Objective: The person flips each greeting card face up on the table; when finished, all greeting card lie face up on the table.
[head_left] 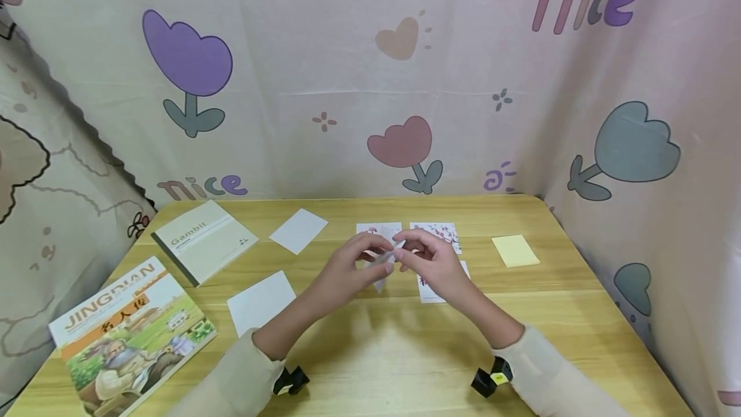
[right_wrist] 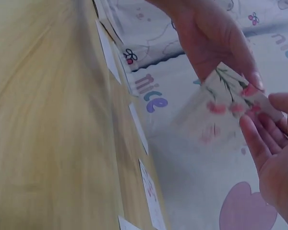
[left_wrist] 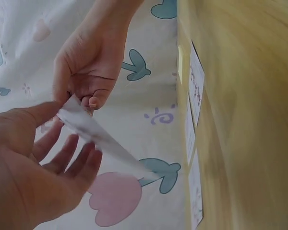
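Note:
A small paper card [right_wrist: 230, 103] printed with pink flowers and green stems is held up over the table between both hands. My left hand [head_left: 353, 269] pinches it near one corner, thumb against the other fingers. From the other side, my right hand [head_left: 437, 266] pinches the same end with thumb and forefinger. The card slants down from the fingers, and its plain pale back [left_wrist: 105, 139] faces the left wrist view. Beneath and behind the hands lie three printed cards: one at back left [head_left: 376, 228], one with blossom branches [head_left: 440, 231], and one partly hidden by my right hand [head_left: 431, 293].
Two blank white cards lie left of the hands, one farther back [head_left: 298, 231] and one nearer [head_left: 260, 301]. At far left are a Gambit notebook [head_left: 205, 240] and an illustrated book [head_left: 136, 340]. A yellow sticky-note pad [head_left: 515, 251] sits at right. A patterned curtain [head_left: 324, 50] hangs behind the table.

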Tool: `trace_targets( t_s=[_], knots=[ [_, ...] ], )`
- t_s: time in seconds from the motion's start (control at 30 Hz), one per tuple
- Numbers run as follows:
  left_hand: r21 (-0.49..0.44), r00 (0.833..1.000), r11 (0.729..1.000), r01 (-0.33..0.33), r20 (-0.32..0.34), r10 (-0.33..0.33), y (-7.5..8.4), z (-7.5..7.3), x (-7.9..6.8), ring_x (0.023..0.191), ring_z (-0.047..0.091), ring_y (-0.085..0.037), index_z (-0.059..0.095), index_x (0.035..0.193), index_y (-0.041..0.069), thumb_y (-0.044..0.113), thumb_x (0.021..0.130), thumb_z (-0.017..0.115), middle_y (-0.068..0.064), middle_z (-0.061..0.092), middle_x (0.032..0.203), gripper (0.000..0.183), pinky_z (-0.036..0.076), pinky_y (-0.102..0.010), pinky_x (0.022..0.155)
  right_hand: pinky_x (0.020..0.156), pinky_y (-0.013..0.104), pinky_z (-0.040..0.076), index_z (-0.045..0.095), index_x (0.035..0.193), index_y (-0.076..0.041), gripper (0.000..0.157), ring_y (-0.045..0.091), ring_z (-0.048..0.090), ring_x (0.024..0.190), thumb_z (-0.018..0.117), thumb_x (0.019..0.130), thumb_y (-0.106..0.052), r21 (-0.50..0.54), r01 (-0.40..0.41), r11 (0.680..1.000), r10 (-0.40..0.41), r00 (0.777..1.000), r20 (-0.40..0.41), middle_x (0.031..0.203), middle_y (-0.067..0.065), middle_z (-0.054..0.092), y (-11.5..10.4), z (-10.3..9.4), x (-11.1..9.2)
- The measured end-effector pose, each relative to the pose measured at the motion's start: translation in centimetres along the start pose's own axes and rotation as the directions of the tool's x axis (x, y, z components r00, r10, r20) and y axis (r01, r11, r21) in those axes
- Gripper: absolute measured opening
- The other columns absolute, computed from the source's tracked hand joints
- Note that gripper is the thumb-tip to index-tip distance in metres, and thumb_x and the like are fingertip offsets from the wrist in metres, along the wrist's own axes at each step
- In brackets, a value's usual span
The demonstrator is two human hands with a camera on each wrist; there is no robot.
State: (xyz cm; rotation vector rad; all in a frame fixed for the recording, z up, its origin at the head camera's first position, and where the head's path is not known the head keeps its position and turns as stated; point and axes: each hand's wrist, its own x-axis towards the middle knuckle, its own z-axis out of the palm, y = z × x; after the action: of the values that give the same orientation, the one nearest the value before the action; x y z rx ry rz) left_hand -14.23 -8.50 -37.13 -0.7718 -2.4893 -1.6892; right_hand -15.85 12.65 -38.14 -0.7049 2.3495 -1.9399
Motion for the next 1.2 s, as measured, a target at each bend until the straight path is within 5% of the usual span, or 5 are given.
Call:
trace_targets(
  t_s=[0.2,0.5,0.77,1.03,1.2],
  knots=[
    [-0.146,0.997,0.988,0.058,0.06,-0.049,-0.5,0.0,0.1,0.114,0.064,-0.019,0.063,0.12,0.012,0.015,0.094,0.07,-0.003,0.062,0.125,0.027,0.054,-0.033,0.097,0.075,0.03,0.058,0.064,0.125,-0.014,0.029,0.02,0.065,0.085,0.069,0.096,-0.018,-0.001,0.023,1.0,-0.023,1.0,-0.021,0.101,0.01,0.065,0.0,0.9,-0.2],
    [-0.161,0.986,0.974,0.16,-0.023,-0.165,-1.3,-1.3,0.4,0.108,0.064,-0.023,0.061,0.12,0.009,0.011,0.097,0.064,-0.009,0.063,0.123,0.023,0.056,-0.033,0.09,0.087,0.026,0.054,0.055,0.14,-0.015,0.041,0.017,0.063,0.106,0.064,0.1,-0.017,-0.122,0.103,0.987,-0.102,0.995,0.016,0.118,0.004,0.067,-0.3,0.7,-0.1],
    [-0.422,0.957,0.878,0.226,-0.073,-0.281,-2.6,-2.8,0.9,0.098,0.062,-0.017,0.055,0.122,0.0,0.005,0.096,0.061,-0.009,0.059,0.109,0.027,0.056,-0.025,0.085,0.103,0.045,0.045,0.066,0.127,-0.01,0.031,0.02,0.053,0.12,0.069,0.096,-0.015,-0.353,0.14,0.925,-0.203,0.968,-0.149,0.129,0.004,0.06,0.2,-0.8,0.9],
    [-0.433,0.945,0.862,0.264,-0.061,-0.32,-3.2,-3.1,1.2,0.095,0.062,-0.017,0.052,0.125,0.001,0.006,0.096,0.06,-0.009,0.057,0.11,0.03,0.056,-0.029,0.085,0.078,0.022,0.052,0.068,0.12,-0.01,0.024,0.019,0.061,0.091,0.067,0.097,-0.016,-0.243,-0.039,0.969,-0.006,0.983,-0.183,0.099,0.007,0.064,1.4,-1.9,1.6],
    [-0.322,0.95,0.904,0.281,-0.045,-0.31,-4.4,-3.1,1.2,0.088,0.064,-0.021,0.053,0.131,0.004,0.006,0.097,0.06,-0.017,0.056,0.114,0.034,0.059,-0.034,0.083,0.074,0.027,0.054,0.07,0.118,-0.012,0.021,0.019,0.063,0.087,0.067,0.097,-0.016,-0.223,-0.139,0.965,0.11,0.984,-0.138,0.096,0.008,0.065,2.3,-1.8,1.5]
  ],
)
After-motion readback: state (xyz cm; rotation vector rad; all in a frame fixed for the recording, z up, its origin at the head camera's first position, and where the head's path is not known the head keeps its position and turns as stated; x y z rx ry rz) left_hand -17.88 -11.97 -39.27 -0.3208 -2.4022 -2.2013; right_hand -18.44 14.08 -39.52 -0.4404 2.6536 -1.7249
